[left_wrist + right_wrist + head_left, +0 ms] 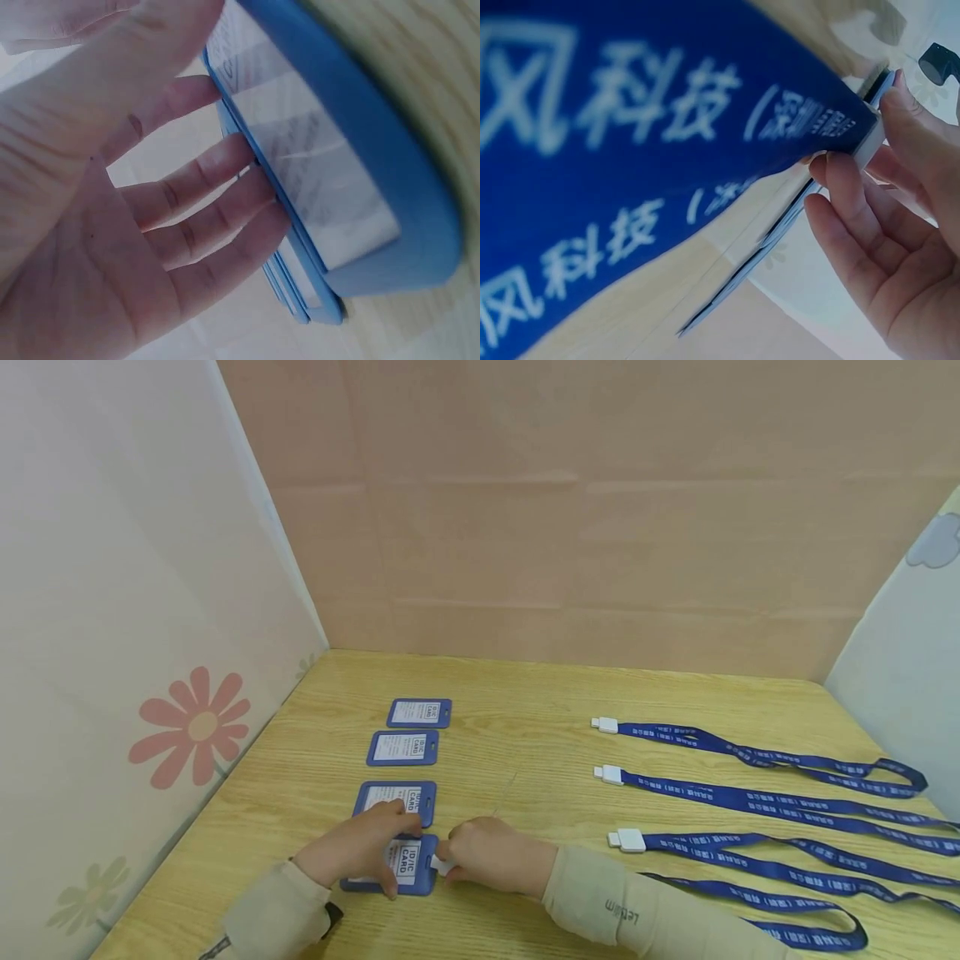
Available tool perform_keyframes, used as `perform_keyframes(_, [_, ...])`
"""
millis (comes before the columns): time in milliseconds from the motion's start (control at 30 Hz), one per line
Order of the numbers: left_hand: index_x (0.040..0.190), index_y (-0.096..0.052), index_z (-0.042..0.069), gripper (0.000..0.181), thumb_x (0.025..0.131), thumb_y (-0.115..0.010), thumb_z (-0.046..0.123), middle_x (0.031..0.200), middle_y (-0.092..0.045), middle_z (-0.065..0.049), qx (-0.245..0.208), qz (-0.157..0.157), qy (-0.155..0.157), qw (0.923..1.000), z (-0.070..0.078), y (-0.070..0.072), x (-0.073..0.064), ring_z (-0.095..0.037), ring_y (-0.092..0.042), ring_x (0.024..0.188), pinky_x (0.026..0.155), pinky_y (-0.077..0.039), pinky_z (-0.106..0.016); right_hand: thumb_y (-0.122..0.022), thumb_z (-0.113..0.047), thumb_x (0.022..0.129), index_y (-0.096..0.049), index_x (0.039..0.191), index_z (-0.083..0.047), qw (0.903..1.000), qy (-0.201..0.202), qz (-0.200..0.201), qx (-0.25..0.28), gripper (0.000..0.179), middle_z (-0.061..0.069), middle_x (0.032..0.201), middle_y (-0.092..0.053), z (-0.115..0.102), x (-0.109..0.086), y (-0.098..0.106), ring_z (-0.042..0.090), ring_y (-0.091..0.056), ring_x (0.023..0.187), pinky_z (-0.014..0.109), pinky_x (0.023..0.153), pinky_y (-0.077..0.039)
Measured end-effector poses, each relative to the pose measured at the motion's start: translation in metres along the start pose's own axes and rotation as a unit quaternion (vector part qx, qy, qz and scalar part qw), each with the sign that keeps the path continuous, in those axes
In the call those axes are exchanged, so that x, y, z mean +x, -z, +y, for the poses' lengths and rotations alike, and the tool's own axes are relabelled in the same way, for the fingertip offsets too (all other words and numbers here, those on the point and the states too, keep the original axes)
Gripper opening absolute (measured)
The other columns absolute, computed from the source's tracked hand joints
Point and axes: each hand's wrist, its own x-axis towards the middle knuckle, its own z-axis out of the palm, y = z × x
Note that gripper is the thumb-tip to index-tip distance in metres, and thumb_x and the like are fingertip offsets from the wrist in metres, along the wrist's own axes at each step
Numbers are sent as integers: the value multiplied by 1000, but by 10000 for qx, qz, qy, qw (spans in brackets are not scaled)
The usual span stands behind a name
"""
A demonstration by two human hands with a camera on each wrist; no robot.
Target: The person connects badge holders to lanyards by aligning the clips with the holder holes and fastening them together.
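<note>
The nearest blue ID badge holder (425, 877) lies on the wooden table with a printed card inside. My left hand (358, 846) grips it across its width, thumb along the near edge and fingers along the far edge. At the slotted end, my right hand (491, 857) pinches the white clip (444, 866) of a blue lanyard (630, 97) between thumb and fingers. The clip's tip is at the slot; whether it passes through is hidden. The lanyard's strap runs back under the right forearm, and its loop shows beyond the sleeve.
Three more badge holders, including one (405, 748), form a column behind the left hand. Three lanyards with white clips, one clip (632, 840) nearest, stretch across the right of the wooden table (525, 710). Cloth walls (600, 543) enclose the back and sides.
</note>
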Motion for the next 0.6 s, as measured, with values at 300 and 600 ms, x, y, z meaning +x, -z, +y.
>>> perform_keyframes(300, [110,-62,11,71,45,-89,25,94,-53,3,308,-1,-80,9995,1,-2,4,-10,-47,83,76,-48,-30,-64,-36,83,-67,87,-23,9995,198,66,-230,13,-13,78,-67,0,0,0,-4,-60,69,8,62,-46])
perform_keyframes(600, [100,-59,12,67,41,-90,21,91,-53,2,426,21,-206,9989,3,-3,8,-12,-47,81,71,-45,-27,-63,-38,83,-68,90,-24,9984,405,56,-397,17,-13,78,-67,2,1,-1,-4,-59,68,8,60,-46])
